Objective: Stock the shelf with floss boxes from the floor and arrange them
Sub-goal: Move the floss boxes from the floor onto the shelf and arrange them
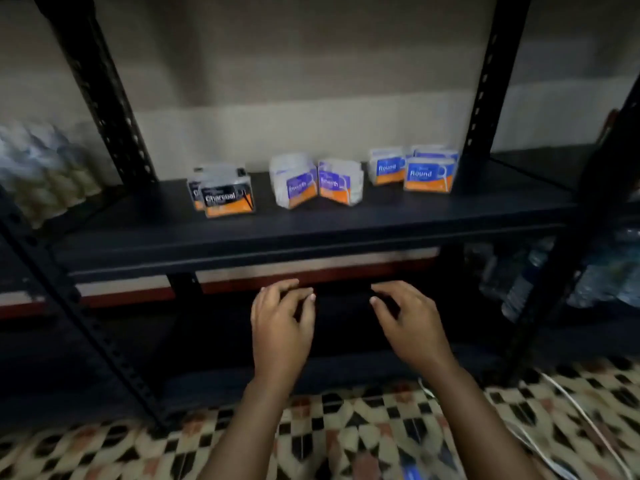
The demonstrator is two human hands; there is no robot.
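Bare fingers [290, 292] of the left hand [282, 327] hang loosely curled and hold nothing; those of the right hand [410, 322] are likewise relaxed, slightly spread and empty. Both hands hover side by side, a small gap between them, in front of the dark space under the shelf [311, 233], just below its front edge and touching none of the boxes. The forearms reach up from the bottom of the view over the patterned floor [346, 441].

On the black shelf above the hands stand three groups of floss boxes, set apart from one another in a row. At left, the Charcoal boxes [227, 197] stand two together, one in front of the other and overlapping. In the middle, the Smooth boxes [317, 185] are a pair touching at their inner edges, angled towards each other like an open book. At right, the Round boxes [414, 171] stand as a cluster, the nearest one foremost at the right, others just behind and to its left; how many are in the back I cannot tell. All carry blue and orange labels, blurred.

Black perforated uprights [114, 102] frame the shelf on either side. Left of the frame sits a blurred pale bundle [38, 168]; lower right, water bottles [533, 275] stand on a lower level. A white cable [568, 403] lies on the floor at right.
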